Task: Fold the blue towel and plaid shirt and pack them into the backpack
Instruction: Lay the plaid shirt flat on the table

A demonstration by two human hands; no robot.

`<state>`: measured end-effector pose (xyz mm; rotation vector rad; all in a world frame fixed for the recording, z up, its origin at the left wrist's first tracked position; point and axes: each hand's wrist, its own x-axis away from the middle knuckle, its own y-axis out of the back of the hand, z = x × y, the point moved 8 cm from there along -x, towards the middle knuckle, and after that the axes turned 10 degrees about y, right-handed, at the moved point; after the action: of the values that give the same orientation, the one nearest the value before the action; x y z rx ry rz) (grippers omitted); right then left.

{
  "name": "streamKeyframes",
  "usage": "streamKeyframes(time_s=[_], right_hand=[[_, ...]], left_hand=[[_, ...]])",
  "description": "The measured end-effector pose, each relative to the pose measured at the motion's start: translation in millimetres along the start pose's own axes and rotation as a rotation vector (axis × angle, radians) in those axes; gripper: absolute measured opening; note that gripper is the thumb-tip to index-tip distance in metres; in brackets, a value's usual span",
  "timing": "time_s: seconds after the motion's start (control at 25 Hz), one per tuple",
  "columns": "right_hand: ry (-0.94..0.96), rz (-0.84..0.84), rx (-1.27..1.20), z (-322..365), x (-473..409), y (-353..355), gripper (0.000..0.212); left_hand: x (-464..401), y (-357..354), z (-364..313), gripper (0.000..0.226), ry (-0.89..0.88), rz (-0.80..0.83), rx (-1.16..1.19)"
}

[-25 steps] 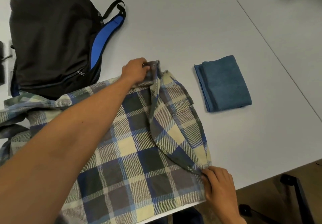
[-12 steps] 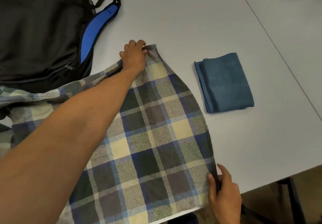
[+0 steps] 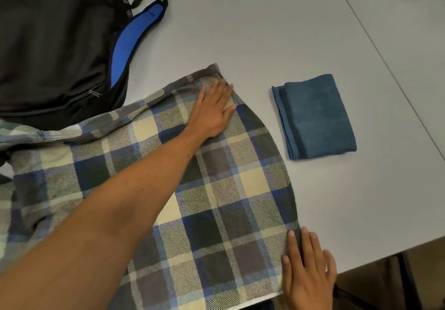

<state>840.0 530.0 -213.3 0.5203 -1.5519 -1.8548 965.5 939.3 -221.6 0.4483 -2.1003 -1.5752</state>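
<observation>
Both hands lie flat, fingers straight, on the plaid shirt point(image 3: 216, 189): left hand point(image 3: 213, 112) at its far corner, right hand point(image 3: 305, 268) at the counter's point(image 3: 265, 32) near edge. The folded blue towel point(image 3: 317, 117) lies lengthwise just right; the backpack point(image 3: 60, 44) sits far left.

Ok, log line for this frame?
phase: shirt fold | left hand: flat on shirt | right hand: flat on shirt edge | towel: folded | backpack: unpacked

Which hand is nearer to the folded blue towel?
Left. The left hand lies flat on the plaid shirt, just left of the blue towel; the right hand presses the shirt's corner, below the towel.
</observation>
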Motion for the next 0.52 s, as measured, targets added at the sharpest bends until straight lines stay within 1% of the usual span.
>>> streamKeyframes(time_s=[0.16, 0.24, 0.32, 0.44, 0.52], right_hand=[[0.038, -0.001, 0.074, 1.5, -0.7, -1.2, 0.064], [0.034, -0.006, 0.080, 3.2, -3.4, 1.4, 0.066], [0.072, -0.002, 0.048, 15.5, -9.7, 6.1, 0.067], [0.222, 0.009, -0.033, 49.6, -26.8, 6.2, 0.063], [0.310, 0.045, -0.064, 72.4, -39.6, 0.0, 0.063]], left_hand=[[-3.8, 5.0, -1.2, 0.066, 0.015, 0.083, -0.032], [12.0, 9.0, -2.6, 0.064, 0.063, 0.062, -0.003], [44.4, 11.3, -6.7, 0.062, 0.092, 0.018, 0.036], [108.2, 5.4, -12.6, 0.061, 0.127, -0.042, 0.067], [154.4, -6.8, -10.4, 0.061, 0.193, -0.048, 0.053]])
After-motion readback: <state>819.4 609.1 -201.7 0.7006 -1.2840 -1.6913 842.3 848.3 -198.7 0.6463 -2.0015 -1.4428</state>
